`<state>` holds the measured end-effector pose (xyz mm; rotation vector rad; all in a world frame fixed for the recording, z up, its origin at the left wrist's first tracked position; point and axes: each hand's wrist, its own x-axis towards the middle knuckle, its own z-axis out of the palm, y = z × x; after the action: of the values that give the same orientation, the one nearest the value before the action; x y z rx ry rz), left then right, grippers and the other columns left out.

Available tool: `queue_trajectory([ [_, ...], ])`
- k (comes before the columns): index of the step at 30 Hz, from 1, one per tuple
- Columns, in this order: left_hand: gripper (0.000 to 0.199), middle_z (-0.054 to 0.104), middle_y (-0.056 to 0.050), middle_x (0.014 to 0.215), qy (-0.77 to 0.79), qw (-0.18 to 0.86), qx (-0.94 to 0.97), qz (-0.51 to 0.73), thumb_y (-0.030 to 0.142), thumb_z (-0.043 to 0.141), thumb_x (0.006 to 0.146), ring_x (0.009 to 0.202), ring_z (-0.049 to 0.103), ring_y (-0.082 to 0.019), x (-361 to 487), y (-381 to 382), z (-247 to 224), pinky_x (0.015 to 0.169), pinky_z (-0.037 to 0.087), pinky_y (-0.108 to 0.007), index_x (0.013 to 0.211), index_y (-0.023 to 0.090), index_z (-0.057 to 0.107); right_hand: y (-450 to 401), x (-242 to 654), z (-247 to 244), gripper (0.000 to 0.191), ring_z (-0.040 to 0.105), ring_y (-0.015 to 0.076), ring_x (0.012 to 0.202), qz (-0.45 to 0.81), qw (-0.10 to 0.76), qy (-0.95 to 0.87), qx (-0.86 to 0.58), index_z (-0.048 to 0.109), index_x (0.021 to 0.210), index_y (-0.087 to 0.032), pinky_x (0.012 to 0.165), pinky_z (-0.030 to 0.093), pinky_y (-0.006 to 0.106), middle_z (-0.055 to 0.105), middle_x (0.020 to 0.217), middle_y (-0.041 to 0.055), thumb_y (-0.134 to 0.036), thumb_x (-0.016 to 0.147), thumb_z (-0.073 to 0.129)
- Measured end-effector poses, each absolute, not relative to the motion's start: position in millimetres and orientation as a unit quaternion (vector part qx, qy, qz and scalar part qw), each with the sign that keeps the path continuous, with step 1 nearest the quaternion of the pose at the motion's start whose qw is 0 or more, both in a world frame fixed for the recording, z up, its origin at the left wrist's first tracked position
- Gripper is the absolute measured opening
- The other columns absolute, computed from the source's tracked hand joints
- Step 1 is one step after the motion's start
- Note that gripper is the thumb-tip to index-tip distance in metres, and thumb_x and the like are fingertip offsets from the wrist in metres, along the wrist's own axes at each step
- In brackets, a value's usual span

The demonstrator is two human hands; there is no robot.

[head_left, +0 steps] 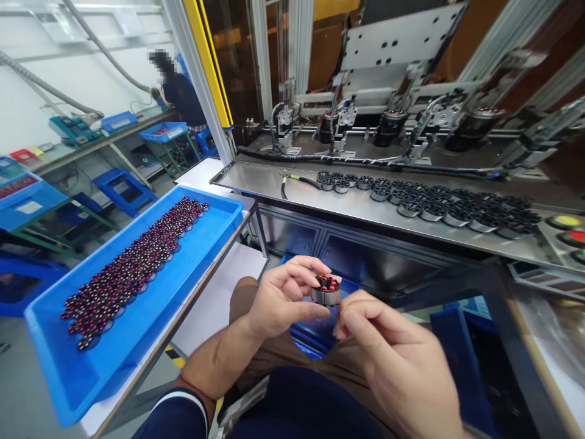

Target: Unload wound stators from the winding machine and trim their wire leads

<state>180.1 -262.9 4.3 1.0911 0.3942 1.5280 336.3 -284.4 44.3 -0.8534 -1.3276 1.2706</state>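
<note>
My left hand (pixel 282 297) grips a motor stator (pixel 325 296) by its side, thumb below and fingers above. The stator is a short ring with a silvery rim and red windings among black parts on top. Close against its right side is my right hand (pixel 395 347), its thumb and fingertips pinched together. Whatever that pinch holds, if anything, is hidden. Both hands are above my lap. To the left, a long blue tray (pixel 201 259) holds rows of stators (pixel 137 262) with red windings.
Black and silver stator cores (pixel 432 210) crowd the metal ledge (pixel 269 177) ahead. Cutting pliers (pixel 304 181) lie there too. Behind rises a machine with clamps and cylinders (pixel 390 128). Push buttons (pixel 569 235) sit at the right. A person (pixel 183 97) works at a far bench.
</note>
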Motion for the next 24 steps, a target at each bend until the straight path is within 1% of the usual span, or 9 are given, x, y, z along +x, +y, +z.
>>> queue_trajectory([
  [2,0.035,0.068,-0.001,0.113,0.152,0.58,0.469,0.649,0.003,0.087,0.068,0.104,0.075,-0.018,178.0,-260.0,5.1,0.092,0.06,-0.027,0.094,0.021,0.072,-288.1,329.9,39.3,0.037,0.054,0.0139,0.06,0.657,0.489,-0.466,-0.333,0.068,0.063,-0.019,0.057,0.046,0.023,0.06,0.061,0.0018,-0.047,0.086,0.077],
  [5,0.034,0.069,-0.002,0.112,0.131,0.571,0.486,0.649,0.003,0.086,0.069,0.105,0.074,-0.017,176.5,-258.1,6.5,0.091,0.06,-0.026,0.094,0.021,0.071,-289.7,324.9,33.8,0.036,0.053,0.0134,0.06,0.771,0.431,-0.356,-0.306,0.071,0.063,-0.018,0.06,0.048,0.024,0.06,0.061,0.0025,-0.048,0.078,0.084],
  [8,0.032,0.069,-0.003,0.108,0.131,0.543,0.508,0.656,0.006,0.087,0.069,0.102,0.075,-0.019,175.7,-257.4,8.1,0.091,0.061,-0.029,0.092,0.02,0.071,-288.5,325.7,29.3,0.033,0.058,0.0155,0.065,0.807,0.421,-0.313,-0.272,0.077,0.072,-0.02,0.065,0.052,0.027,0.065,0.069,0.0041,-0.051,0.078,0.083],
  [11,0.03,0.068,-0.003,0.107,0.127,0.525,0.535,0.65,0.006,0.087,0.069,0.101,0.075,-0.019,173.3,-257.1,10.4,0.089,0.062,-0.03,0.091,0.02,0.07,-285.8,326.7,25.1,0.042,0.067,0.0242,0.08,0.824,0.412,-0.322,-0.218,0.081,0.091,-0.025,0.075,0.058,0.039,0.074,0.091,0.0089,-0.065,0.085,0.068],
  [13,0.027,0.069,-0.003,0.107,0.121,0.514,0.57,0.63,0.007,0.085,0.072,0.101,0.074,-0.019,170.3,-257.8,12.2,0.088,0.062,-0.031,0.09,0.021,0.071,-283.6,326.2,23.1,0.039,0.069,0.0276,0.088,0.822,0.408,-0.347,-0.196,0.08,0.095,-0.029,0.078,0.058,0.043,0.075,0.098,0.0083,-0.064,0.088,0.065],
  [15,0.031,0.069,-0.006,0.115,0.141,0.477,0.618,0.609,0.011,0.087,0.071,0.111,0.071,-0.023,166.1,-259.8,13.9,0.096,0.059,-0.036,0.096,0.023,0.072,-280.8,326.3,21.3,0.035,0.069,0.0291,0.089,0.805,0.41,-0.382,-0.196,0.079,0.096,-0.029,0.078,0.058,0.045,0.075,0.096,0.0085,-0.061,0.088,0.067],
  [18,0.061,0.065,-0.011,0.129,0.253,0.384,0.64,0.615,0.031,0.096,0.059,0.126,0.06,-0.028,160.1,-266.4,15.6,0.11,0.048,-0.043,0.113,0.024,0.07,-274.9,330.7,17.3,0.036,0.069,0.0288,0.089,0.697,0.467,-0.48,-0.253,0.076,0.104,-0.025,0.078,0.059,0.043,0.074,0.098,0.0102,-0.056,0.085,0.074],
  [21,0.072,0.071,-0.01,0.11,0.363,0.42,0.605,0.571,0.051,0.094,0.055,0.103,0.067,-0.023,159.9,-275.7,16.5,0.096,0.053,-0.035,0.116,0.018,0.07,-268.7,339.1,11.8,0.025,0.068,0.0255,0.093,0.441,0.568,-0.627,-0.299,0.074,0.108,-0.027,0.081,0.058,0.039,0.071,0.102,0.0081,-0.032,0.084,0.08],
  [24,0.069,0.075,-0.01,0.097,0.378,0.519,0.572,0.51,0.055,0.088,0.063,0.085,0.069,-0.019,166.4,-282.1,17.6,0.083,0.056,-0.03,0.115,0.013,0.071,-265.3,346.8,7.8,0.036,0.067,0.0252,0.092,0.258,0.581,-0.726,-0.264,0.07,0.119,-0.026,0.077,0.058,0.04,0.07,0.104,0.0096,-0.012,0.085,0.074],
])
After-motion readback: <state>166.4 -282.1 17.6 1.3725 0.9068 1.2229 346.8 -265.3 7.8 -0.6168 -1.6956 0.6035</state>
